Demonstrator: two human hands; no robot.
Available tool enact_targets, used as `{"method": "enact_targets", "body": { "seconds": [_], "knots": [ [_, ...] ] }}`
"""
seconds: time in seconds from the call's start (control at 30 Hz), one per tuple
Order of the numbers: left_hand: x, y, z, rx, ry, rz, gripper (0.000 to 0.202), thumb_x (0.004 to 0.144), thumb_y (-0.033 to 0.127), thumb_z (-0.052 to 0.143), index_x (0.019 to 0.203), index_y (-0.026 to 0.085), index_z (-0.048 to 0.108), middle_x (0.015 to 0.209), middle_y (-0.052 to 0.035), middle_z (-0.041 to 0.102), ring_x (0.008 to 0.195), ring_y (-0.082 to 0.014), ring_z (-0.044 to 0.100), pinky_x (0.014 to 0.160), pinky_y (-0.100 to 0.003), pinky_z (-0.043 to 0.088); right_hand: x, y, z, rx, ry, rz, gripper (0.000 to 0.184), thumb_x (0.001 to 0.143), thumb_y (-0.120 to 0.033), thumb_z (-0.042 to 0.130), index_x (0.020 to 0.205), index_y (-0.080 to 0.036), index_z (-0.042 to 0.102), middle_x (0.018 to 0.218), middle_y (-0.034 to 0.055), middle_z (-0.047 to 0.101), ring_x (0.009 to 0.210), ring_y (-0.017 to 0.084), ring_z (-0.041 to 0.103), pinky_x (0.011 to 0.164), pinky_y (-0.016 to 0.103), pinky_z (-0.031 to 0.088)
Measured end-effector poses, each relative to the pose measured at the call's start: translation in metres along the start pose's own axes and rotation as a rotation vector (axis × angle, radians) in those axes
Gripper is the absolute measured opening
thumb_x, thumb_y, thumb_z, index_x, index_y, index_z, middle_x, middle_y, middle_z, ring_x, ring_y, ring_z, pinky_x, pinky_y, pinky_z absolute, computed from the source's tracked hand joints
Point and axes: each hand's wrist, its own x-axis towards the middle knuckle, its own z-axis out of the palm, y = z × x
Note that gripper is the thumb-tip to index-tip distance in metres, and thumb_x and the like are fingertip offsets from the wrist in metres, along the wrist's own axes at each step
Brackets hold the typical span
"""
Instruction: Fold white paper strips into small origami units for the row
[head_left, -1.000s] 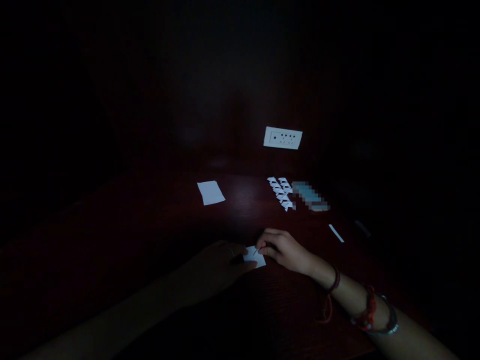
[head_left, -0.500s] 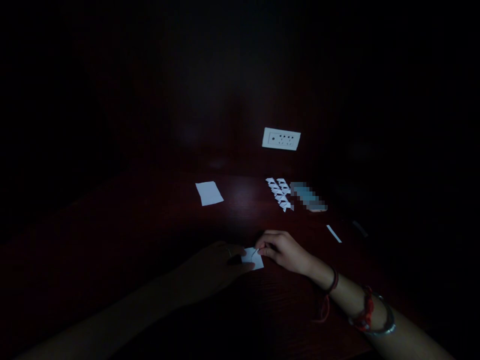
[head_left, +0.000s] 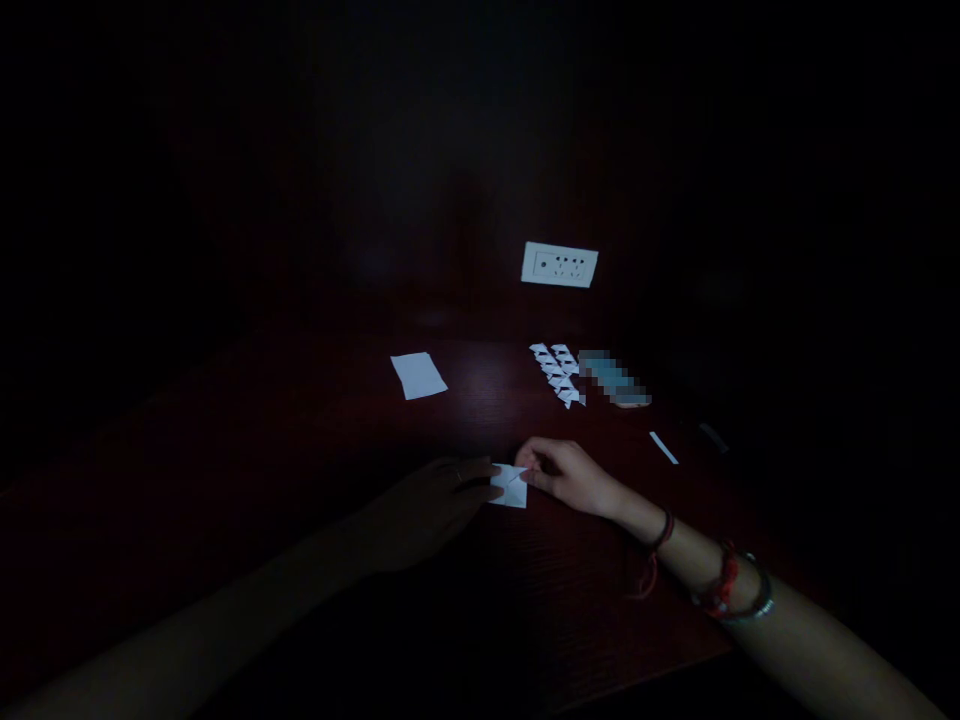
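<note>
A small white square of paper (head_left: 515, 494) with crease lines lies on the dark red table between my hands. My left hand (head_left: 431, 508), in deep shadow and wearing a ring, holds the paper's left side with thumb and fingertips. At the upper right corner, my right hand (head_left: 571, 478) pinches the paper between thumb and forefinger; its other fingers are curled in. Several small folded paper pieces (head_left: 556, 374) lie in rows beyond my right hand.
Farther back on the left lies a larger white sheet or stack of paper (head_left: 420, 376). A blurred-out phone (head_left: 615, 380) sits beside the folded pieces. A narrow white strip (head_left: 664, 448) is at the right. A socket panel (head_left: 559, 265) is on the back wall.
The view has tilted down slightly, so everything appears a little higher. The paper between my hands has turned slightly and lies straighter, with both hands still on it.
</note>
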Motion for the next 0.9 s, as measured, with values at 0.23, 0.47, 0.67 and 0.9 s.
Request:
{"method": "enact_targets", "body": {
  "seconds": [0.23, 0.47, 0.67, 0.9],
  "knots": [
    [0.011, 0.017, -0.017, -0.302, 0.263, -0.383, 0.042, 0.083, 0.027, 0.046, 0.122, 0.023, 0.033, 0.112, -0.0034, 0.049, 0.102, -0.0172, 0.047, 0.085, -0.033, 0.040, 0.009, -0.006, -0.004, 0.360, 0.081, 0.180, 0.021, 0.062, -0.017, 0.064, 0.080, -0.015, 0.054, 0.057, -0.0050, 0.049, 0.051, 0.007, 0.044, 0.051, 0.020, 0.035],
    [0.017, 0.024, -0.036, -0.562, 0.315, -0.502, 0.021, 0.081, 0.023, 0.047, 0.102, 0.022, 0.048, 0.083, 0.0013, 0.059, 0.076, -0.0133, 0.056, 0.069, -0.027, 0.043, 0.011, -0.034, -0.002, 0.433, 0.107, 0.014, 0.017, 0.066, -0.023, 0.062, 0.080, -0.015, 0.056, 0.066, -0.0021, 0.052, 0.059, 0.008, 0.046, 0.058, 0.021, 0.038],
    [0.019, 0.031, -0.044, -0.588, 0.312, -0.498, 0.022, 0.081, 0.024, 0.047, 0.103, 0.022, 0.046, 0.085, 0.0013, 0.057, 0.077, -0.0133, 0.055, 0.070, -0.026, 0.042, 0.005, -0.038, 0.002, 0.377, 0.169, -0.020, 0.015, 0.072, -0.027, 0.057, 0.080, -0.015, 0.056, 0.070, -0.0003, 0.053, 0.063, 0.009, 0.048, 0.061, 0.023, 0.039],
    [0.022, 0.032, -0.043, -0.579, 0.290, -0.516, 0.010, 0.081, 0.025, 0.045, 0.090, 0.020, 0.047, 0.074, 0.0031, 0.054, 0.067, -0.0122, 0.052, 0.060, -0.023, 0.040, 0.005, -0.036, 0.004, 0.301, 0.224, -0.037, 0.021, 0.073, -0.027, 0.056, 0.091, -0.017, 0.050, 0.073, -0.0003, 0.052, 0.065, 0.010, 0.048, 0.061, 0.023, 0.040]
  ]
}}
